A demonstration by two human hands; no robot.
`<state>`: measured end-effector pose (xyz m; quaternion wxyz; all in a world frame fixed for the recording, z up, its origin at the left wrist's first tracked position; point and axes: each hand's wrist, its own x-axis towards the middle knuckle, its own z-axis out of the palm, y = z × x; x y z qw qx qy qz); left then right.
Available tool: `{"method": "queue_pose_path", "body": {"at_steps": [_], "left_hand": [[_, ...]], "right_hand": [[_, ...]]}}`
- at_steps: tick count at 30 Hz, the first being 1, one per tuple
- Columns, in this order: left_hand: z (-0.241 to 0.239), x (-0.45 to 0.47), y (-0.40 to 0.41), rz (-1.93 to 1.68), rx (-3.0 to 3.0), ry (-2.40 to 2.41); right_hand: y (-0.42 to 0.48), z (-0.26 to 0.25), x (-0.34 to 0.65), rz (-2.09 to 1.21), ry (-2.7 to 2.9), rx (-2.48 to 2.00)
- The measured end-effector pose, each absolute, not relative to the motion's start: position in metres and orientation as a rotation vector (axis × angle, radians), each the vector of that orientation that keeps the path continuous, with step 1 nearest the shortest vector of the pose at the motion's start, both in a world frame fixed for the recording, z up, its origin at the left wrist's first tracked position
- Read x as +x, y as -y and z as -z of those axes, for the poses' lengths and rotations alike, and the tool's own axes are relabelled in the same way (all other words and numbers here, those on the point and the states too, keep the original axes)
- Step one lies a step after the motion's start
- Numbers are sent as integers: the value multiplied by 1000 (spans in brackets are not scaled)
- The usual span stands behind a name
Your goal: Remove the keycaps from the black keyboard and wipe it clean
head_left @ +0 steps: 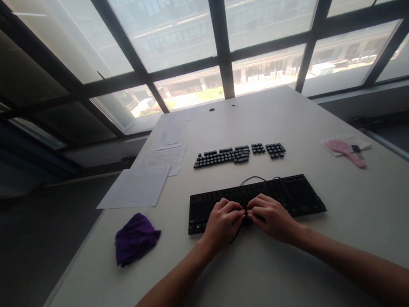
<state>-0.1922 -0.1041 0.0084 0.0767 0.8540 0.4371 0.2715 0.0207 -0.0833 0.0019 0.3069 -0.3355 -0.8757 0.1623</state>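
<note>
A black keyboard lies flat on the white table. Most of its upper part looks bare of keycaps, while some keys show along its front row. Over the front middle of the keyboard, my left hand and my right hand meet almost fingertip to fingertip. Both have their fingers closed in a pinch; whatever may be between them is hidden. Behind the keyboard, loose black keycaps are laid out in groups like a keyboard layout. A thin black cable loops from the keyboard's back edge.
A crumpled purple cloth lies left of the keyboard. Written paper sheets run along the table's left edge. At the right, a pink hairbrush rests partly on a white sheet beside a small dark item. Large windows stand beyond the table.
</note>
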Motion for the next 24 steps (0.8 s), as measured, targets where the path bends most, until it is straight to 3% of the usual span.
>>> {"method": "queue_pose_path", "body": {"at_steps": [24], "left_hand": [[-1,-189,110,-838,2577,-1380]], "right_hand": [[85,-3,22,-364,2376,-922]]}}
